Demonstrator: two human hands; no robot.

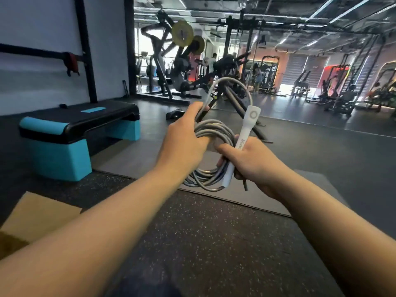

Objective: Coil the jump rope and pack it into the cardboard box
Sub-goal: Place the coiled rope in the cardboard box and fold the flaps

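Note:
A grey jump rope (211, 130) is wound into several loops held in the air in front of me. My left hand (184, 136) grips the top of the coil, with one loose loop rising above it. My right hand (255, 163) closes around the coil's right side and a white handle (246, 133) that sticks up and out below the fist. The cardboard box (36, 217) lies on the floor at the lower left, partly hidden behind my left forearm; only a flap and part of its inside show.
A teal and black aerobic step (70, 129) stands to the left. A grey mat (246, 196) lies on the speckled rubber floor beneath my hands. Weight machines (182, 67) and racks fill the far room, with people standing among them.

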